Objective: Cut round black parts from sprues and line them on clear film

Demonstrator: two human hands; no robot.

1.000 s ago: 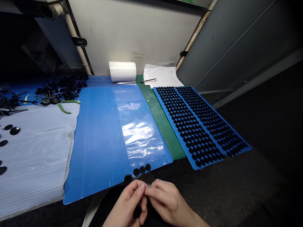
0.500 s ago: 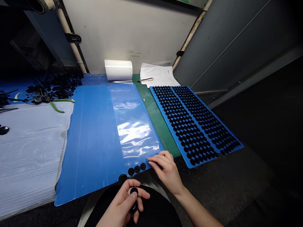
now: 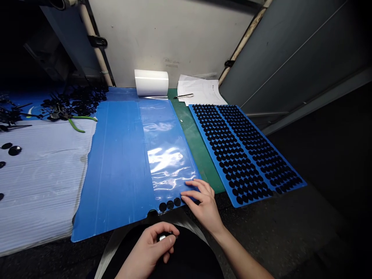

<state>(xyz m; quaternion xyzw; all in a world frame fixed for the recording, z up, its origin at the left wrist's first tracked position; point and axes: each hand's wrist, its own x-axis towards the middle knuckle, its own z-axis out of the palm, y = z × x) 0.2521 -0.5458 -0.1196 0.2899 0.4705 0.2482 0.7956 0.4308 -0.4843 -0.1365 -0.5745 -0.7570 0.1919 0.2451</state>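
My left hand (image 3: pixel 152 246) is curled over my lap and pinches a small round black disc (image 3: pixel 163 236) with a bright glint on it. My right hand (image 3: pixel 203 203) rests on the near right corner of a clear film strip (image 3: pixel 167 155), fingers pressed together at the film beside a short row of three black discs (image 3: pixel 170 204) stuck there. The film lies on a blue board (image 3: pixel 116 170). A further dark disc (image 3: pixel 152 213) sits at the board's near edge.
A blue tray (image 3: pixel 247 155) packed with several rows of black discs lies to the right on a green mat (image 3: pixel 197 147). A white film roll (image 3: pixel 151 82), papers and a pen (image 3: pixel 183 95) sit at the back. Green-handled cutters (image 3: pixel 78 124) and black plastic parts lie left on white foam (image 3: pixel 37 182).
My hands were together over my lap a second ago; since then the right hand has gone up to the film's corner by the discs, while the left stays low holding a disc.
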